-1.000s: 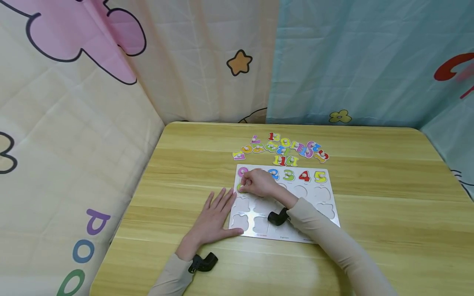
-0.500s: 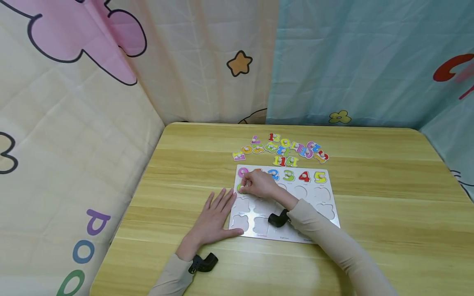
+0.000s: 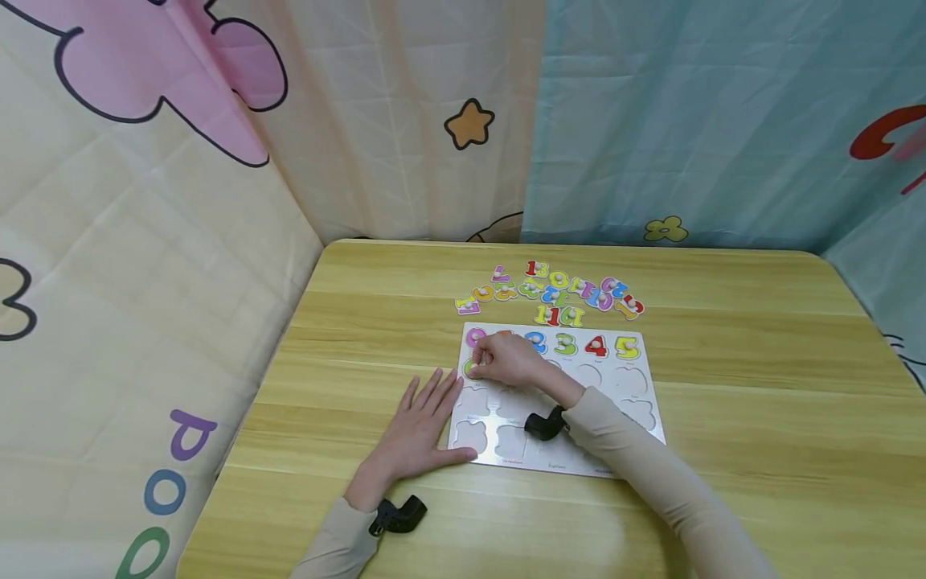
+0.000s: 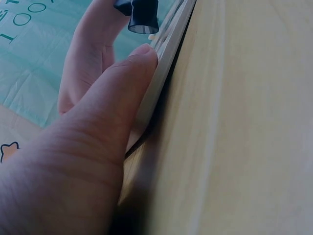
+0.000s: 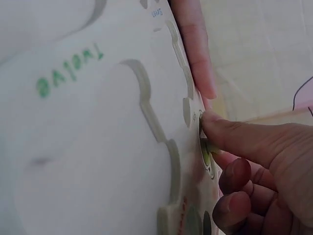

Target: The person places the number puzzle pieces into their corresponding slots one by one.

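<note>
A white number puzzle board (image 3: 589, 376) lies on the table, its top row filled with number pieces, among them a purple 0 (image 3: 475, 337), a blue 2 (image 3: 536, 341) and a yellow 5 (image 3: 627, 347). My right hand (image 3: 512, 360) reaches across the board and pinches a green number piece (image 5: 206, 155) by its knob at the left end of the second row. Fingers hide most of that piece. My left hand (image 3: 415, 430) rests with spread fingers along the board's left edge, its thumb (image 4: 142, 56) on the near-left corner.
Beyond the board several loose number pieces are scattered, including a red-and-yellow 13 (image 3: 537, 269) and a red-and-yellow piece (image 3: 547, 314). Black wrist cameras (image 3: 546, 424) sit on both wrists. Printed curtains (image 3: 405, 121) stand behind the wooden table (image 3: 760, 402).
</note>
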Demonstrator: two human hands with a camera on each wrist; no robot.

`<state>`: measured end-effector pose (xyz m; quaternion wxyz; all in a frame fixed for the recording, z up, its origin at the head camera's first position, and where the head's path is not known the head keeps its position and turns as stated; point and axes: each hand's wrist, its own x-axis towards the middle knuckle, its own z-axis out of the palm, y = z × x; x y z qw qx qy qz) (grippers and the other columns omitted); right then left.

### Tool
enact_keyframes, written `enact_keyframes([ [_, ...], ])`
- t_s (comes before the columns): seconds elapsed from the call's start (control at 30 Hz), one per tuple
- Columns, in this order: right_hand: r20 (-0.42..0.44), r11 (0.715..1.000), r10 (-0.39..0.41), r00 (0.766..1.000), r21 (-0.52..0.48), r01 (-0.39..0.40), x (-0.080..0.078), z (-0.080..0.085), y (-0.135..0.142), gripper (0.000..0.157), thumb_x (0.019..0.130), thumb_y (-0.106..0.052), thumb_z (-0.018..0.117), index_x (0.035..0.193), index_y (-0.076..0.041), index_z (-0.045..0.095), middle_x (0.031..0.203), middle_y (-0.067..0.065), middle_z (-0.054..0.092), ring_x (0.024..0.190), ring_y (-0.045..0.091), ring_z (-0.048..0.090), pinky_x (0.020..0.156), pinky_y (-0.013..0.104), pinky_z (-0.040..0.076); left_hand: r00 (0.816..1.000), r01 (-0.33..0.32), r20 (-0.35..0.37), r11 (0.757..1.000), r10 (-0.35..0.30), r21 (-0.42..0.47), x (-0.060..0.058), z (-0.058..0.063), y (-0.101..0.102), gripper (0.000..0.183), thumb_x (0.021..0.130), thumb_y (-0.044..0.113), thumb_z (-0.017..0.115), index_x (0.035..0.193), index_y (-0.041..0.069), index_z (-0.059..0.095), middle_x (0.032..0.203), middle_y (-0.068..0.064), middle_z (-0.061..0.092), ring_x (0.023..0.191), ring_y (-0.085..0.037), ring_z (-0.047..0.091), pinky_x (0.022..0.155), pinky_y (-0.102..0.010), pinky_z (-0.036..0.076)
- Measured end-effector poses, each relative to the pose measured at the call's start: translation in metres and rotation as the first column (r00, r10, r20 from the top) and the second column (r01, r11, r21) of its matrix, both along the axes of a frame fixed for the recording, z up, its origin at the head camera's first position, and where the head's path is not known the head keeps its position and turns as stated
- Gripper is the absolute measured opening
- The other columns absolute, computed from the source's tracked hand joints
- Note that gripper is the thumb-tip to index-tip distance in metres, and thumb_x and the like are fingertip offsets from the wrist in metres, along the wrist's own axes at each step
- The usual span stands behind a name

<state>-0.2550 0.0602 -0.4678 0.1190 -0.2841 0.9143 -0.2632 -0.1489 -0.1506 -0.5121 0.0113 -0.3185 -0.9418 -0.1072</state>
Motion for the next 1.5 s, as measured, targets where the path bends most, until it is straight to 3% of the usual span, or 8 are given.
enact_keyframes([
  [0.17,0.05,0.998,0.029,0.998,-0.063,-0.026,-0.022,0.007,0.006,0.02,0.082,-0.034,0.075,0.086,-0.016,0.066,0.063,-0.005,0.053,0.056,0.011,0.046,0.051,0.025,0.034,1.0,0.004,0.011,1.0,-0.004,0.007,-0.001,0.003,0.001,0.103,0.081,0.078,0.039,0.153,0.008,0.014,0.158,-0.006,0.008,0.143,-0.026,0.002,0.112,-0.049,-0.002],
  [0.3,-0.027,0.996,-0.048,0.998,-0.074,0.046,-0.055,0.013,0.015,0.02,0.087,-0.031,0.07,0.095,-0.012,0.069,0.066,-0.003,0.054,0.057,0.013,0.047,0.051,0.025,0.035,1.0,0.003,0.016,1.0,-0.003,-0.002,0.0,0.003,0.003,0.104,0.081,0.079,0.038,0.152,0.007,0.014,0.158,-0.006,0.008,0.143,-0.026,0.001,0.112,-0.049,-0.002],
  [0.47,-0.177,0.986,-0.156,0.972,0.036,0.164,-0.094,0.018,0.027,0.024,0.092,-0.024,0.064,0.11,-0.01,0.068,0.075,0.002,0.057,0.062,0.018,0.049,0.052,0.029,0.037,1.0,0.004,0.02,1.0,-0.003,-0.029,0.002,0.002,0.003,0.105,0.08,0.08,0.035,0.153,0.008,0.012,0.159,-0.006,0.006,0.143,-0.026,0.0,0.112,-0.049,-0.002],
  [0.63,-0.28,0.96,-0.155,0.947,0.184,0.211,-0.117,0.018,0.032,0.026,0.094,-0.025,0.061,0.118,-0.015,0.066,0.089,0.004,0.063,0.073,0.018,0.056,0.056,0.034,0.044,1.0,0.004,0.015,0.999,-0.004,-0.033,0.004,0.001,0.003,0.106,0.08,0.081,0.035,0.153,0.007,0.012,0.159,-0.006,0.006,0.144,-0.026,-0.001,0.112,-0.049,-0.003],
  [0.8,-0.288,0.944,-0.143,0.947,0.246,0.218,-0.126,0.016,0.031,0.025,0.096,-0.028,0.058,0.117,-0.017,0.067,0.104,0.005,0.065,0.085,0.02,0.061,0.063,0.038,0.048,1.0,0.0,0.007,0.999,0.001,-0.039,0.003,0.001,0.003,0.105,0.081,0.081,0.035,0.153,0.008,0.012,0.159,-0.006,0.005,0.143,-0.026,0.0,0.112,-0.049,-0.003],
  [1.0,-0.313,0.931,-0.135,0.94,0.284,0.228,-0.131,0.012,0.029,0.023,0.095,-0.027,0.06,0.113,-0.018,0.069,0.102,0.005,0.065,0.09,0.022,0.062,0.069,0.04,0.049,1.0,0.002,0.013,1.0,-0.001,-0.014,0.003,0.001,0.002,0.105,0.081,0.08,0.037,0.152,0.007,0.013,0.158,-0.007,0.007,0.143,-0.027,0.001,0.112,-0.049,-0.003],
  [1.23,-0.333,0.936,-0.117,0.936,0.277,0.216,-0.132,0.013,0.032,0.021,0.093,-0.031,0.062,0.103,-0.014,0.07,0.094,0.004,0.064,0.083,0.021,0.062,0.066,0.04,0.048,1.0,-0.001,0.0,1.0,0.001,-0.011,0.003,0.001,0.002,0.105,0.081,0.08,0.036,0.152,0.006,0.014,0.158,-0.007,0.008,0.143,-0.027,0.002,0.112,-0.05,-0.002],
  [1.5,-0.336,0.945,-0.19,0.923,0.194,0.265,-0.124,0.026,0.047,0.02,0.094,-0.028,0.059,0.095,-0.008,0.061,0.088,0.006,0.057,0.069,0.022,0.055,0.057,0.038,0.045,1.0,-0.007,0.01,1.0,0.007,0.002,0.003,-0.001,0.001,0.104,0.081,0.079,0.038,0.152,0.006,0.014,0.158,-0.007,0.007,0.143,-0.027,0.001,0.112,-0.05,-0.003],
])
